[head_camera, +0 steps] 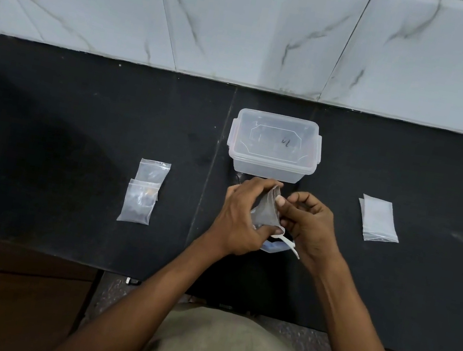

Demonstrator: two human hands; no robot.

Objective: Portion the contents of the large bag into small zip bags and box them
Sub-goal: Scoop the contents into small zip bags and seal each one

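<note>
On the black counter [79, 125], far left, lay two small clear zip bags already holding dark grains [141, 194], overlapping. At centre the left hand [242, 223] gripped a small clear zip bag of dark powder [266, 212] by its side, and the right hand [309, 222] pinched its top edge. It looked light, limp and slick, best taken at the stiffer zip strip. Behind stood the lidded clear plastic box [274, 145]. Far right lay a stack of empty flat zip bags [377, 219].
</note>
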